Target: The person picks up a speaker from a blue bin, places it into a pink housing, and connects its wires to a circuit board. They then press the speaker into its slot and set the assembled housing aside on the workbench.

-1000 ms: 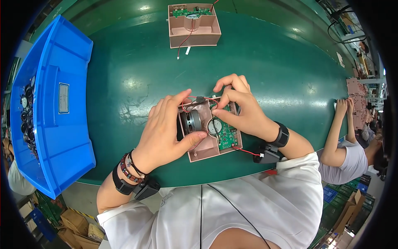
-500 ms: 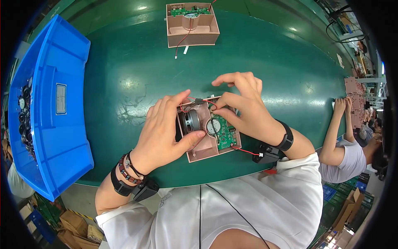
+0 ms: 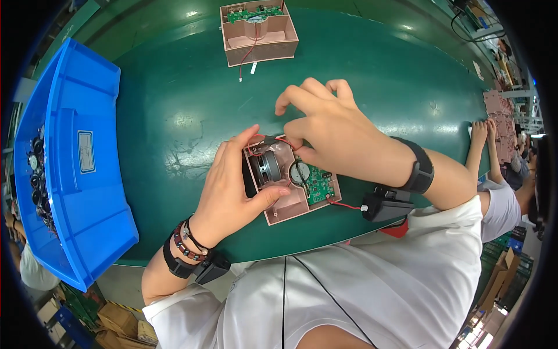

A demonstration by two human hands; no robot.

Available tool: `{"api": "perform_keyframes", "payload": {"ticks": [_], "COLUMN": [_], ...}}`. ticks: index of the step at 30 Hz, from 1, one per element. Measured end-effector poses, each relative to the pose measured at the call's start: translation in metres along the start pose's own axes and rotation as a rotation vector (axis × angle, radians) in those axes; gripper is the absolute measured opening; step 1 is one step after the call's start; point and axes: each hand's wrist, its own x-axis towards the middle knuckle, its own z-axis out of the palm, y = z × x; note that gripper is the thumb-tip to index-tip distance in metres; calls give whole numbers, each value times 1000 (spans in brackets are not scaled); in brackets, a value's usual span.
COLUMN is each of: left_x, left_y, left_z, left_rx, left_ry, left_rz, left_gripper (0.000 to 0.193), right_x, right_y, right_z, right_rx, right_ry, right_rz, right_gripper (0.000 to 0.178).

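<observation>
A pinkish-brown open plastic housing [image 3: 288, 214] lies on the green table in front of me. My left hand [image 3: 220, 189] grips its left side, fingers along the outer wall and thumb reaching over the inside. In its left part sits a round speaker [image 3: 268, 168] with a silver and dark body. A green circuit board [image 3: 321, 186] fills the right part, beside a round pale disc [image 3: 299, 173]. At the far edge, the thumb and index finger of my right hand [image 3: 331, 131] pinch a thin red wire [image 3: 283, 140]; its other fingers are curled and raised.
A second housing [image 3: 261, 51] with a board and loose wire stands at the far side. On the left, a blue bin [image 3: 96, 192] holds several small dark speakers [image 3: 39, 180]. Another person's hands [image 3: 482, 129] and stacked pink housings [image 3: 499, 125] are at the right.
My right hand has moved a little left and away from me, its forearm now further across the housing's right side. My left hand keeps its grip on the housing.
</observation>
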Motion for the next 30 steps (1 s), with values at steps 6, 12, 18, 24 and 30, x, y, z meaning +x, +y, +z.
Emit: {"api": "perform_keyframes", "payload": {"ticks": [6,12,18,24,30], "left_x": [-2,11,86,147,135], "left_y": [-3,-10,3,-33,19], "left_z": [1,-24,-47,-33,12], "left_rx": [1,-433,497,792,817], "left_ry": [-3,181,370,249,415], "left_rz": [6,-76,108,186,416], "left_gripper": [89,73,36,30,31], "right_x": [2,-31,-72,-92,-126], "right_y": [9,-12,-55,5,40], "right_z": [-4,-22,29,5,-4], "right_rx": [-36,55,-278,-370,-488], "right_ry": [-93,179,106,301,312], "right_rz": [4,-51,-261,-48,52], "right_gripper": [9,17,21,16,15]}}
